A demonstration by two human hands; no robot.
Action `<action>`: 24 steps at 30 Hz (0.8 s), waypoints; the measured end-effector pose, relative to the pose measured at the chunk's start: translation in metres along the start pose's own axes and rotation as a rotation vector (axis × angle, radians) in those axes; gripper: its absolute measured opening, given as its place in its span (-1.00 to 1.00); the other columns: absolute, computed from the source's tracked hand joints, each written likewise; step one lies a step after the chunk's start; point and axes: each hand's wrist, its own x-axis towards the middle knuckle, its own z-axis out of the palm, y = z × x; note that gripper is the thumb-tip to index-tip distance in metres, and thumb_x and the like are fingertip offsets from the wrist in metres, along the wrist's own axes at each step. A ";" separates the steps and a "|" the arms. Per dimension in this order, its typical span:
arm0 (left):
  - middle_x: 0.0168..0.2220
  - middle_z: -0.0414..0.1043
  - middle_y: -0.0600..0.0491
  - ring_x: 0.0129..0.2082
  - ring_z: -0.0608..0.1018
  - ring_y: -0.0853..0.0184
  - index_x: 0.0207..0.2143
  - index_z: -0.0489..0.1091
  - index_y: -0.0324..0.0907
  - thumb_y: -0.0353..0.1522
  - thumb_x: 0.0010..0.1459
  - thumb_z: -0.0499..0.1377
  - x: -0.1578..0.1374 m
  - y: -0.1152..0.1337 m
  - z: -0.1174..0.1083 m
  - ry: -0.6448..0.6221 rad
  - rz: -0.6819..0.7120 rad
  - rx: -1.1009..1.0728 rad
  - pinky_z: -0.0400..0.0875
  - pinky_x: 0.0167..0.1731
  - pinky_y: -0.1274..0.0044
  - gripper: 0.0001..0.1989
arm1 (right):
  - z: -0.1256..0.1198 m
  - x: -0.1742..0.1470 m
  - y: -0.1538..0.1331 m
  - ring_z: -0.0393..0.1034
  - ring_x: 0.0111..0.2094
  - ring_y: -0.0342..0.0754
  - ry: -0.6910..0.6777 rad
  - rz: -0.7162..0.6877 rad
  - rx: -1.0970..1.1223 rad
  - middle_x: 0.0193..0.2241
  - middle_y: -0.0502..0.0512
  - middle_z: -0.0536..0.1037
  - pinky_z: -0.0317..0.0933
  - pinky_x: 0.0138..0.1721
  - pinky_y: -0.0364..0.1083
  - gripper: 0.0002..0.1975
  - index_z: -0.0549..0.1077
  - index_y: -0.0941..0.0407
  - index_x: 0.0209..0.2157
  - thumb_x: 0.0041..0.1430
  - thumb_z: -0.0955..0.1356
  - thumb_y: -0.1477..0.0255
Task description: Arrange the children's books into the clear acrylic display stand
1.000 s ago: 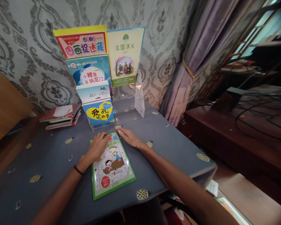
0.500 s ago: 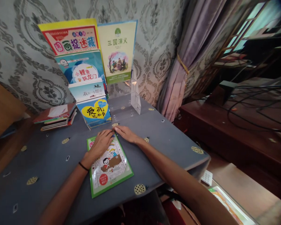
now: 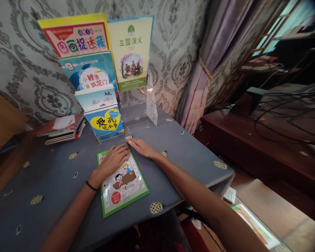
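Note:
A green-bordered picture book [image 3: 123,182] lies flat on the table, its cover showing two cartoon figures. My left hand [image 3: 116,156] rests across the book's upper part, fingers extended toward its top right corner. Close by that corner, my right hand [image 3: 141,147] lies with its fingers stretched out beside the book's edge; whether it touches the book I cannot tell. Beyond my hands a clear tiered display stand [image 3: 152,112] holds several books in its left column, a blue and yellow one [image 3: 106,122] at the bottom. A pale green book [image 3: 132,52] stands in its upper right.
A stack of books [image 3: 64,127] with a paper on top lies to the left of the stand. The table [image 3: 60,185] has a grey pineapple-print cover. To the right are a dark red cabinet [image 3: 252,140] with black cables, and a purple curtain [image 3: 196,87].
My left hand has shifted slightly right over the top of the book. My right hand and the books look almost unchanged; the view has tilted a little.

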 end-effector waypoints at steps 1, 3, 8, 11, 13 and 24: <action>0.19 0.44 -0.07 0.26 0.36 0.18 0.15 0.40 -0.12 -0.21 0.44 -0.08 0.000 0.001 0.000 0.000 0.001 0.009 0.23 0.21 0.20 -0.59 | 0.000 0.000 0.000 0.45 -0.15 0.04 -0.001 0.004 -0.003 -0.21 0.14 0.59 0.28 -0.04 0.01 -0.50 0.49 0.12 -0.19 0.46 0.08 0.12; 0.19 0.43 -0.09 0.26 0.37 0.18 0.16 0.39 -0.15 -0.20 0.44 -0.08 0.001 0.003 -0.001 0.001 0.000 0.013 0.21 0.23 0.20 -0.58 | 0.000 -0.001 0.000 0.45 -0.16 0.03 -0.004 0.015 -0.007 -0.22 0.13 0.59 0.28 -0.04 0.00 -0.49 0.49 0.12 -0.19 0.45 0.08 0.10; 0.22 0.40 -0.04 0.26 0.38 0.24 0.19 0.37 -0.10 -0.19 0.46 -0.13 -0.005 0.005 -0.007 -0.053 0.010 -0.070 0.18 0.27 0.24 -0.56 | -0.001 -0.001 0.000 0.45 -0.10 0.06 -0.003 0.020 0.020 -0.19 0.13 0.60 0.27 0.00 0.01 -0.50 0.50 0.10 -0.16 0.44 0.10 0.07; 0.21 0.42 -0.01 0.26 0.37 0.25 0.17 0.39 -0.07 -0.18 0.46 -0.12 -0.007 0.006 -0.009 -0.079 0.012 -0.103 0.14 0.29 0.21 -0.57 | -0.001 -0.001 0.001 0.45 -0.08 0.05 -0.006 0.024 0.021 -0.18 0.13 0.60 0.27 0.02 0.01 -0.49 0.51 0.10 -0.15 0.44 0.10 0.07; 0.20 0.43 -0.02 0.27 0.36 0.23 0.16 0.40 -0.07 -0.18 0.45 -0.10 -0.007 0.009 -0.009 -0.081 0.006 -0.093 0.13 0.28 0.19 -0.58 | 0.000 -0.001 0.001 0.45 -0.09 0.05 -0.005 0.026 0.016 -0.18 0.13 0.60 0.27 0.02 0.01 -0.49 0.51 0.10 -0.16 0.44 0.09 0.07; 0.20 0.43 -0.03 0.27 0.36 0.23 0.17 0.38 -0.06 -0.18 0.46 -0.13 -0.012 0.021 -0.006 -0.072 0.014 -0.128 0.10 0.29 0.18 -0.57 | 0.000 -0.001 0.002 0.46 -0.09 0.06 0.002 0.032 0.010 -0.22 0.10 0.62 0.28 0.00 0.00 -0.47 0.52 0.08 -0.17 0.43 0.10 0.04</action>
